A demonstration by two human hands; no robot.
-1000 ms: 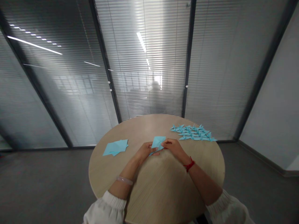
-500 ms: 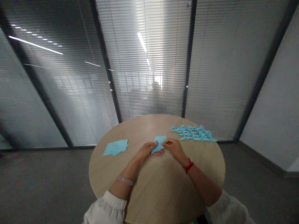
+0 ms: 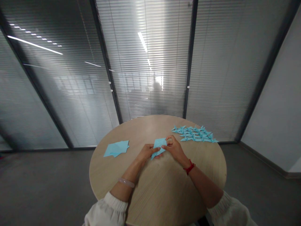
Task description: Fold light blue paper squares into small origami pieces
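Note:
A folded piece of light blue origami paper (image 3: 160,142) is held between my two hands, just above the middle of the round table. My left hand (image 3: 148,151) grips its left side, thumb on top and fingers beneath. On the right side, my right hand (image 3: 174,147) has its thumb on the paper and its index finger at the upper right edge. Part of the paper's lower side is covered by my fingers. Several sheets of blue paper (image 3: 117,148) lie to the left. Rows of folded blue paper cranes (image 3: 194,134) stand at the back right.
The round wooden table (image 3: 162,194) has its curved far edge close to a glass partition with blinds (image 3: 151,94). A plain wall (image 3: 277,110) rises on the right. Dark carpet (image 3: 47,185) surrounds the table.
My right thumb and index finger have spread apart along the paper's right side, where they were pinched together before. The paper is turned slightly, and my left thumb lies further across it.

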